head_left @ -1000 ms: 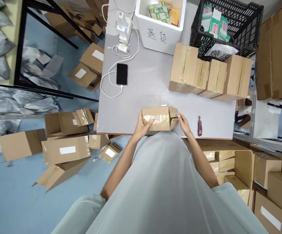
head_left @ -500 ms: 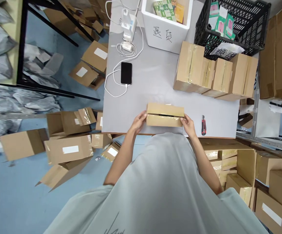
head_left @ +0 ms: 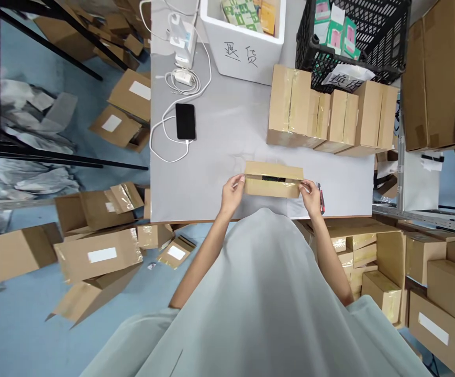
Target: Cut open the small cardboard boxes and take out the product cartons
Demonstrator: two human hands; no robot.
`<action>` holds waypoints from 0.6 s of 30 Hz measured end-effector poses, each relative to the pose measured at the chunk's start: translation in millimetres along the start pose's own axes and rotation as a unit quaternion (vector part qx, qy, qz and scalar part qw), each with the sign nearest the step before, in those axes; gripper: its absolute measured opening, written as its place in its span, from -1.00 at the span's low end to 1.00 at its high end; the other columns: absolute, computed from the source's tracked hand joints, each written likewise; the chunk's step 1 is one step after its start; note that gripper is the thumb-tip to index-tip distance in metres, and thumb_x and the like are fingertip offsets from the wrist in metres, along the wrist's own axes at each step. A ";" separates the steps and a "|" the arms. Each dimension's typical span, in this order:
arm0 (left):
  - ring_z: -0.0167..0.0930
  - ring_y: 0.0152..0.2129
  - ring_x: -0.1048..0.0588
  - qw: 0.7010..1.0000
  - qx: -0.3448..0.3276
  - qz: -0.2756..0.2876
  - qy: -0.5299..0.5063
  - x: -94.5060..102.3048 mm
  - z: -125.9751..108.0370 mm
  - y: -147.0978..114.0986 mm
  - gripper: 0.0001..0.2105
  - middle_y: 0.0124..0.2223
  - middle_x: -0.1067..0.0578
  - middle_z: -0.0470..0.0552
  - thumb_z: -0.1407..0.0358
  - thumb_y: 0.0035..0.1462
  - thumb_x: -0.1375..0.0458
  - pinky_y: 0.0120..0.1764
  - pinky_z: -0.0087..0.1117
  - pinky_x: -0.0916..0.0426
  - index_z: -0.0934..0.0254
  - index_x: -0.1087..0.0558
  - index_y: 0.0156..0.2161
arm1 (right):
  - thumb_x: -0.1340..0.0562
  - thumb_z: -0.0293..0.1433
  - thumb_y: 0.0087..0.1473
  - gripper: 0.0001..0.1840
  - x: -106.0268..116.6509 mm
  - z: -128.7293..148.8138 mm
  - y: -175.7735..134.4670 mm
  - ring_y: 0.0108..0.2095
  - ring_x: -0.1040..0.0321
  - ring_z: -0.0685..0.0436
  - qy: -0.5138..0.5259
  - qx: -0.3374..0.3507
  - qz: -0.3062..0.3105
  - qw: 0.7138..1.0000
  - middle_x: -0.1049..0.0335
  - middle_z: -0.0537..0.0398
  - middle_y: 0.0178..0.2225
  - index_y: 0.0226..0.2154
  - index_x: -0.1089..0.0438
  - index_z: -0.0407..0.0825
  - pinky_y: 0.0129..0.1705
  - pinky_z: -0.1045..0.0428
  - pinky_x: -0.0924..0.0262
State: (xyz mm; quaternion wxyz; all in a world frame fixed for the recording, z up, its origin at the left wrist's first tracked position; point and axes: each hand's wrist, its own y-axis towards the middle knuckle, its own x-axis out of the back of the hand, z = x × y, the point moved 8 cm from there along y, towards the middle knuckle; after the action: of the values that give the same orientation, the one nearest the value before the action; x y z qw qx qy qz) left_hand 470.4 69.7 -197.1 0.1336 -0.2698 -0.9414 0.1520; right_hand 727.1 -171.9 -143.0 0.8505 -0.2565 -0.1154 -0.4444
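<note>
A small cardboard box point(head_left: 273, 188) sits near the front edge of the grey table point(head_left: 219, 157). Its top flaps are slightly parted, and a dark strip shows through the gap; what lies inside I cannot make out. My left hand point(head_left: 232, 192) pinches the box's left end, thumb and fingers at the flap edges. At the opposite end, my right hand point(head_left: 310, 197) grips the right corner in the same way. Just beyond my right hand lies a red and black utility knife point(head_left: 321, 199), partly covered by the hand.
Several taped cartons point(head_left: 337, 118) stand in a row at the back right, before a black crate point(head_left: 384, 42). A white foam bin point(head_left: 243, 57) and a phone point(head_left: 185, 121) on a cable are further left. Opened boxes point(head_left: 97, 256) litter the floor.
The gap between the box's flaps has widened, showing more of the dark strip. Both hands and the box sit nearer the knife, while the whole view has shifted.
</note>
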 end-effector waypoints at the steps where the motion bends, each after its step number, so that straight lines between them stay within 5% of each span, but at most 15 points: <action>1: -0.11 0.24 -0.58 0.999 -0.032 0.007 0.039 1.2 -12.3 -7.6 -0.58 0.25 -0.64 0.25 -0.02 0.43 -0.19 0.28 -0.04 -0.49 0.24 -0.65 0.12 | -0.34 0.04 0.21 -0.42 1.8 3.4 1.6 0.28 -0.51 -0.33 0.004 0.016 -0.007 1.000 -0.57 -0.30 0.24 0.06 -0.54 -0.04 0.33 -0.28 -0.45; 5: -0.14 0.16 -0.60 0.977 -0.121 0.017 0.173 0.9 -50.2 -31.6 -0.62 0.18 -0.64 0.19 0.13 0.39 -0.25 0.28 -0.05 -0.48 0.22 -0.61 0.21 | -0.35 0.02 0.22 -0.48 2.1 24.1 17.9 0.43 -0.34 -0.35 0.032 0.098 0.004 0.995 -0.40 -0.32 0.40 0.05 -0.53 0.01 0.29 -0.24 -0.46; 9: -0.15 0.06 -0.58 0.944 -0.186 0.043 0.268 -0.4 -68.2 -45.4 -0.65 0.05 -0.61 0.12 0.31 0.31 -0.31 0.20 -0.09 -0.51 0.16 -0.64 0.18 | -0.31 0.08 0.24 -0.49 -4.7 33.1 53.4 0.20 -0.52 -0.26 0.030 0.115 0.003 0.993 -0.56 -0.21 0.17 -0.04 -0.45 0.03 0.26 -0.18 -0.45; 13: -0.18 -0.07 -0.53 0.906 -0.222 0.082 0.352 -0.9 -63.4 -63.3 -0.78 -0.14 -0.57 0.09 0.46 0.34 -0.21 0.00 -0.17 -0.52 0.14 -0.68 -0.13 | -0.28 0.09 0.27 -0.55 -7.8 30.8 90.0 -0.09 -0.55 -0.18 0.017 0.114 -0.036 0.993 -0.57 0.00 -0.16 -0.14 -0.37 0.06 0.12 -0.10 -0.45; 18: -0.20 -0.12 -0.48 0.873 -0.211 0.096 0.429 -11.1 -37.7 -84.9 -0.78 -0.14 -0.55 0.10 0.52 0.37 -0.17 -0.11 -0.22 -0.46 0.16 -0.58 -0.20 | -0.31 -0.02 0.22 -0.61 -18.7 8.6 122.9 -0.28 -0.50 -0.20 -0.087 0.019 -0.013 0.996 -0.56 0.06 -0.38 -0.18 -0.49 -0.01 -0.05 -0.09 -0.42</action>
State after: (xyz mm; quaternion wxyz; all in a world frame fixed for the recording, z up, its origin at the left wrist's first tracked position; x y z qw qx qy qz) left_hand 452.4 3.0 -134.0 0.4493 -0.4192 -0.7706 -0.1687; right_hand 816.7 -96.1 -184.8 0.8359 -0.2764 -0.2013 -0.4294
